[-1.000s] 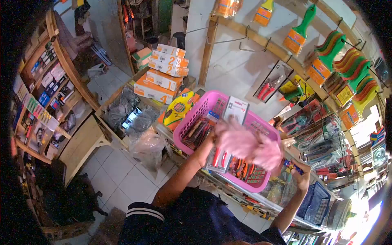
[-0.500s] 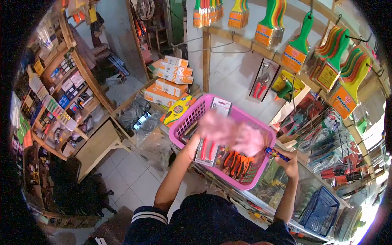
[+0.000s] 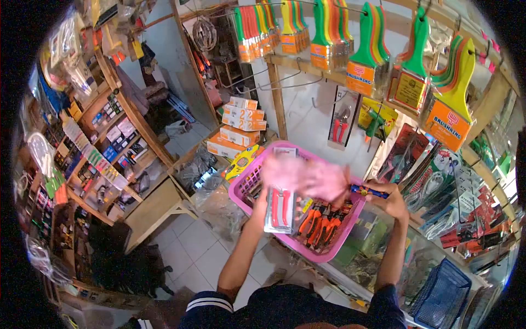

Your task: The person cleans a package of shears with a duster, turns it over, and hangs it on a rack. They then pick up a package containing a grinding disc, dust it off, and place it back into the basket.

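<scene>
My left hand [image 3: 261, 211] is closed on a packaged hand tool [image 3: 280, 211] with red handles, held tilted over the basket; its upper part is hidden. The fingers of my right hand [image 3: 392, 200] wrap round the dark blue handle of a pink duster [image 3: 323, 180]. The duster's fluffy head is smeared by motion and lies across the top of the package. Below both hands is a pink plastic basket [image 3: 239, 189]. Several pliers [image 3: 323, 222] with orange and black handles lie in its right part.
Orange and white boxes [image 3: 241, 129] are stacked behind the basket. Paint brushes [image 3: 361, 71] hang in rows above, with red-handled pruning shears [image 3: 342, 123] on the wall below. A blue mesh basket [image 3: 441, 293] sits at the right on the glass counter. Shelves [image 3: 118, 148] stand at left.
The red-handled package now stands higher above the basket, more fully in view. The duster has swept across its top. The whole view has shifted slightly.
</scene>
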A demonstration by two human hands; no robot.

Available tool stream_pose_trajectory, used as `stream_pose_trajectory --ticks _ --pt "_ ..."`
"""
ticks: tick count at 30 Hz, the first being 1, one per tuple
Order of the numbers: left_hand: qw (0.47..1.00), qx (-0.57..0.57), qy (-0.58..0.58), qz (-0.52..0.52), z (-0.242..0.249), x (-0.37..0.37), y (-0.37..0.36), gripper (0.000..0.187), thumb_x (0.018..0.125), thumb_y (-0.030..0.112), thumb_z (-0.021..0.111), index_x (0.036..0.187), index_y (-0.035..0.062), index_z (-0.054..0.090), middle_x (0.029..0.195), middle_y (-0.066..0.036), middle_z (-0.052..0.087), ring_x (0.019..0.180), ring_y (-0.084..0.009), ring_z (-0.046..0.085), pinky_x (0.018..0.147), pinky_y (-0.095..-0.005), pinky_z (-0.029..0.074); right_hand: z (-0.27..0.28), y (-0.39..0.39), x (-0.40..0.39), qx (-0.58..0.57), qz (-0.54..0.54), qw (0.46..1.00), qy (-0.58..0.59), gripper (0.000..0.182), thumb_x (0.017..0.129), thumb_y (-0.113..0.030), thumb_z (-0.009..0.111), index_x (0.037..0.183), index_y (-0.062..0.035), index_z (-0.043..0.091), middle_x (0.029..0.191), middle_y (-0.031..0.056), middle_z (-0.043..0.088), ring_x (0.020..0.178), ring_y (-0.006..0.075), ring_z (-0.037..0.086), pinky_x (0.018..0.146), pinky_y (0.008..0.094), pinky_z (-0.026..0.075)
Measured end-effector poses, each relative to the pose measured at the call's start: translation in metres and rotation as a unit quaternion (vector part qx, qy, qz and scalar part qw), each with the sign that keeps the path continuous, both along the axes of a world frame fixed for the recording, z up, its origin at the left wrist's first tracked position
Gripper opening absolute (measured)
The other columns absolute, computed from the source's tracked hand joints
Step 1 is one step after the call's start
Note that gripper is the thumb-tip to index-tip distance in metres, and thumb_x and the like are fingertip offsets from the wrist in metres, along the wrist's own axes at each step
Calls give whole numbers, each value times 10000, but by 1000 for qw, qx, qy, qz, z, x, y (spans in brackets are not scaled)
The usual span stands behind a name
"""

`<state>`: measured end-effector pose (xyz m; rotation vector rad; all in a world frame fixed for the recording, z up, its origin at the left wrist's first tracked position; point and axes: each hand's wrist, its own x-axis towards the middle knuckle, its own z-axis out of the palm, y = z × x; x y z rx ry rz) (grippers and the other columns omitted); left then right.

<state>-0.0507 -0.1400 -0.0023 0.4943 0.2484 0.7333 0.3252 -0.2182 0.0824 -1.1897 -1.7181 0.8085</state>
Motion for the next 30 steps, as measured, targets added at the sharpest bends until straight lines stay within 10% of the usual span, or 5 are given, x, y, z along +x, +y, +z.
stream_pose_trajectory --ticks 30 --pt "987 -40 143 62 14 41 -20 821 917 713 263 1353 47 463 1090 -253 632 881 -401 676 726 -586 568 -19 -6 56 -27 -12 998 48 380 811 -59 743 1177 -6 659 986 59 718 780 65 574 718 220 466"
